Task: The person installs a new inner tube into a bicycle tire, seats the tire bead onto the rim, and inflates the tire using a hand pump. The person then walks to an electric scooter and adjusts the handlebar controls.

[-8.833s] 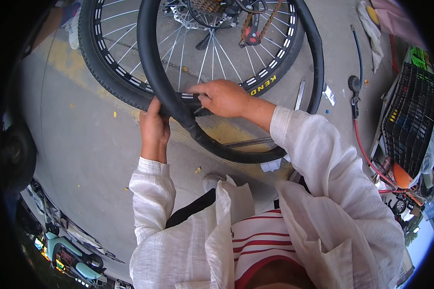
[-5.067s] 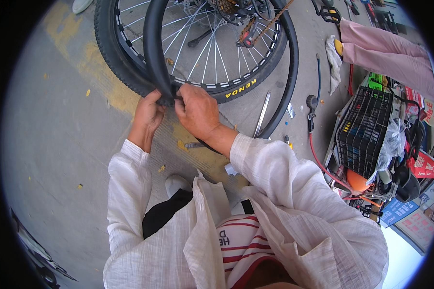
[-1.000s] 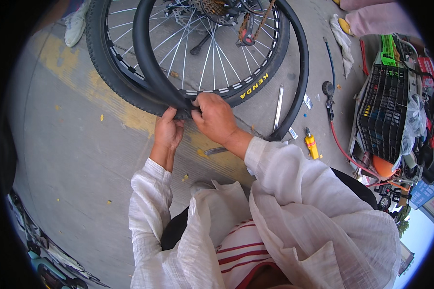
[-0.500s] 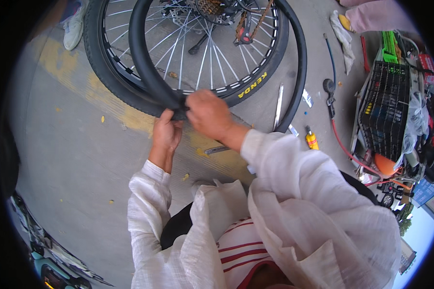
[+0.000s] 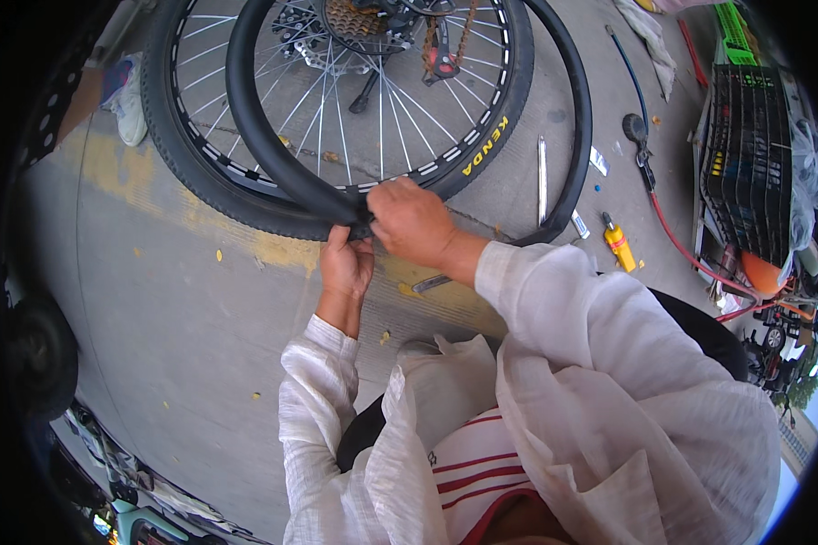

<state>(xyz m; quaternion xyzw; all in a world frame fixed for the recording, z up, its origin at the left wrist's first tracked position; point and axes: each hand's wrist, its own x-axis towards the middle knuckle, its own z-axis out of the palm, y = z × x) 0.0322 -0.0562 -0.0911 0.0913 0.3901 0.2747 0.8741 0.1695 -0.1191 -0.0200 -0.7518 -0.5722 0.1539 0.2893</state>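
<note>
A bicycle wheel lies in front of me with its black tyre [image 5: 211,207] around a spoked rim. A loose black inner tube [image 5: 256,136] loops over the wheel and out to its right. My left hand [image 5: 345,268] pinches the inner tube from below at the tyre's near edge, thumb on top. Beside it, my right hand [image 5: 411,216] is closed on the same stretch of tube with fingers curled. The spot between the two hands is dark, and its details cannot be made out. A rusty sprocket cluster [image 5: 356,16] and chain show at the hub.
Right of the wheel lie a metal bar [image 5: 543,182], a yellow bottle [image 5: 619,245] and an air gauge [image 5: 636,129] on a red hose. Another metal lever [image 5: 430,283] lies below my right wrist. A black crate [image 5: 747,168] stands far right. Someone's white shoe [image 5: 130,107] is at left.
The view has shifted, so the wheel sits slightly further left and my hands further right. Both hands keep their hold on the inner tube, the right one now less blurred.
</note>
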